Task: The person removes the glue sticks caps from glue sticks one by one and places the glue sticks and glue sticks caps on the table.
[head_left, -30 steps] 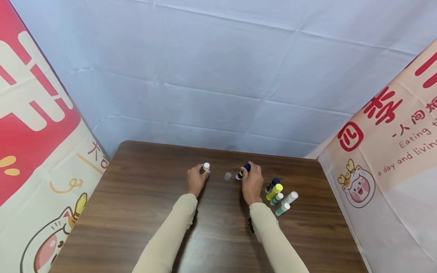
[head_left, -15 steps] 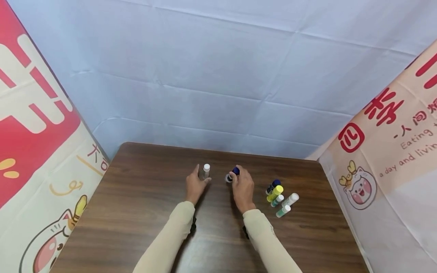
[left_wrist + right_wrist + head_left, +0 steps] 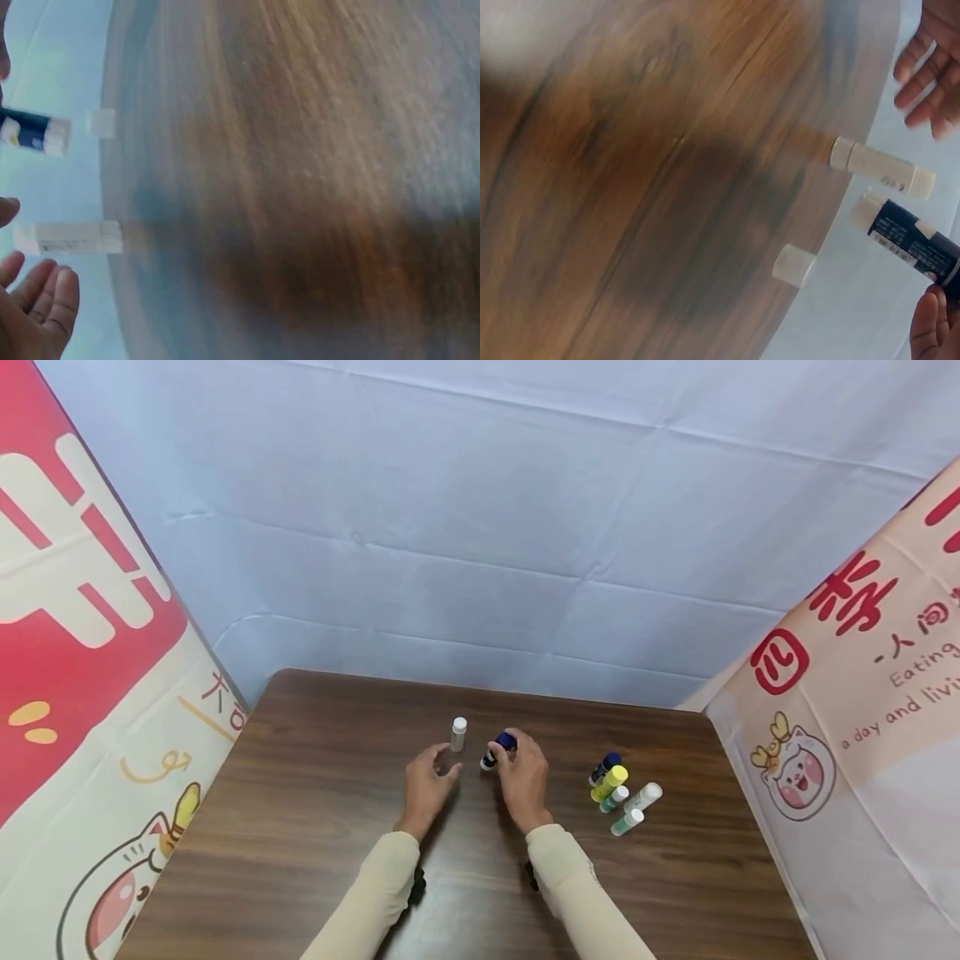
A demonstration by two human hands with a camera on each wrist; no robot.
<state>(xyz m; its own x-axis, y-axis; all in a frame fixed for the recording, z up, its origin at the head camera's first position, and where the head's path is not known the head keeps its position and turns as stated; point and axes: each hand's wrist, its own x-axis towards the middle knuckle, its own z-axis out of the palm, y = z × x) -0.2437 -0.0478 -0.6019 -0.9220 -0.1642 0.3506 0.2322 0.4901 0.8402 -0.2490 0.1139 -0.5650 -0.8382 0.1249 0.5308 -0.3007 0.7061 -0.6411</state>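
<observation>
My right hand (image 3: 525, 781) grips a dark blue glue stick (image 3: 490, 758) by its upper part, held tilted, its white end pointing down to the left. In the right wrist view, that glue stick (image 3: 915, 240) shows a printed label and hangs above the table. A white glue stick (image 3: 458, 737) stands upright on the table just left of it. Around its near left side my left hand (image 3: 426, 789) has its fingers spread and apart from it. A small translucent white cap (image 3: 793, 265) stands on the table, hidden in the head view.
To the right stands a cluster of glue sticks: a dark blue one (image 3: 604, 768), a yellow one (image 3: 608, 783), a larger white one (image 3: 643, 797) and green ones with white caps (image 3: 627, 822). The brown table (image 3: 322, 777) meets a pale cloth backdrop (image 3: 450, 568) behind.
The right hand has carried the dark blue glue stick leftward, past the translucent cap, toward the white one. The left hand has let go of the white glue stick and drawn back.
</observation>
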